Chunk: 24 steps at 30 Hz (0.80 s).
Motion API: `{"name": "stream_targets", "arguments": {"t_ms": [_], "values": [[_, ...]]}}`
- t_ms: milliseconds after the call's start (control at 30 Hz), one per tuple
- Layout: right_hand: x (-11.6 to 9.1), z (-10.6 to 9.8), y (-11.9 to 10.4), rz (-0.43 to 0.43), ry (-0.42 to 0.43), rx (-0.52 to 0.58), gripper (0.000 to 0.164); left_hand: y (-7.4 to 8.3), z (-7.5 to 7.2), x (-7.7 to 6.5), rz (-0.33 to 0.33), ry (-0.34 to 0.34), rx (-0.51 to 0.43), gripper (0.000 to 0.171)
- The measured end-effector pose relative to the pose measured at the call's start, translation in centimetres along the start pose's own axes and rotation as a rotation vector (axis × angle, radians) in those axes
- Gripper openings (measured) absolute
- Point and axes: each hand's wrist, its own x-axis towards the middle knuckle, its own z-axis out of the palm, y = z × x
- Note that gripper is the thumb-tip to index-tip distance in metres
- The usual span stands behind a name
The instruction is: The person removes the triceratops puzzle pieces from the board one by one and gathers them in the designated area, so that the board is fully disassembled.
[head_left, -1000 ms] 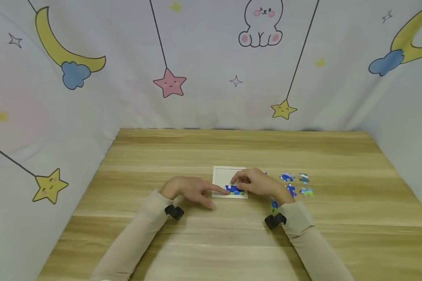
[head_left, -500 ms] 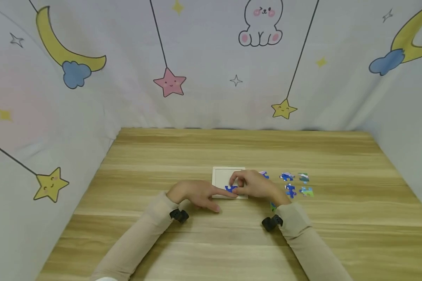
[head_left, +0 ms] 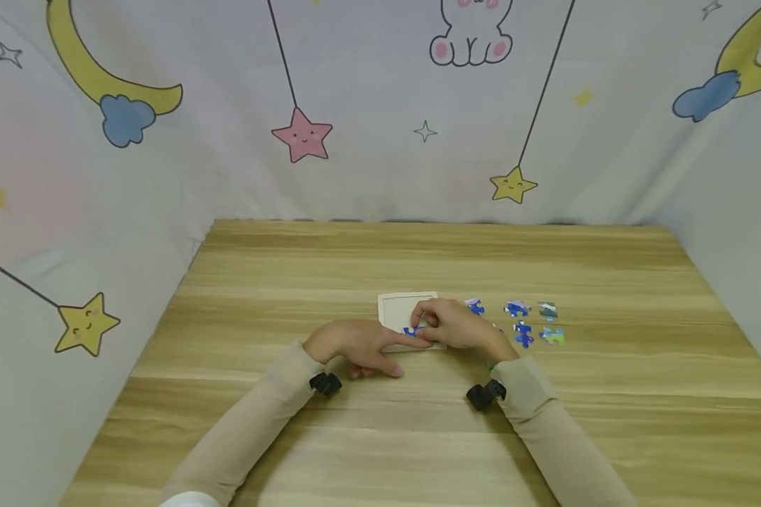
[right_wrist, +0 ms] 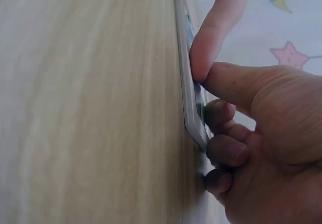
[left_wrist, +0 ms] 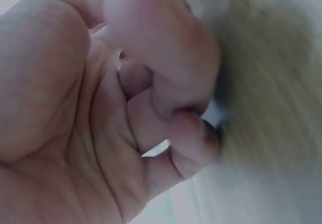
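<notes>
A shallow white puzzle tray point(head_left: 393, 310) lies on the table, with blue puzzle pieces point(head_left: 409, 331) in its near part, largely covered by the hands. From the left, my left hand point(head_left: 363, 343) reaches across with its index finger extended, pressing on the pieces; its other fingers are bent. My right hand point(head_left: 459, 325) is curled over the tray's right side, and its thumb and index finger pinch at a puzzle piece mostly hidden beneath them. In the right wrist view the thumb point(right_wrist: 236, 83) meets the left index fingertip point(right_wrist: 202, 65) just above the tray edge point(right_wrist: 187, 118).
Loose puzzle pieces lie right of the tray: a blue one point(head_left: 474, 306), another blue one point(head_left: 517, 308), a dark green one point(head_left: 547, 310), a blue one point(head_left: 523, 334) and a light green one point(head_left: 552, 336). Another is partly hidden under the right wrist. A printed curtain point(head_left: 368, 183) surrounds the table point(head_left: 380, 436).
My left index finger has slid right over the pieces, close to the right thumb. The tray has turned slightly. My right hand has shifted a little left, and the head view has tilted down.
</notes>
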Motion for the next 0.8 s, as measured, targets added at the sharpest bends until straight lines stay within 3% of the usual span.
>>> {"name": "stream_targets", "arguments": {"t_ms": [400, 800], "values": [[-0.4, -0.5, 0.1, -0.049, -0.049, 0.16, 0.006, 0.5, -0.3, -0.3, -0.049, 0.004, 0.05, 0.057], [-0.5, -1.7, 1.4, -0.029, 0.03, 0.357, 0.01, 0.2, -0.5, -0.1, -0.026, -0.014, 0.03, 0.058]]}}
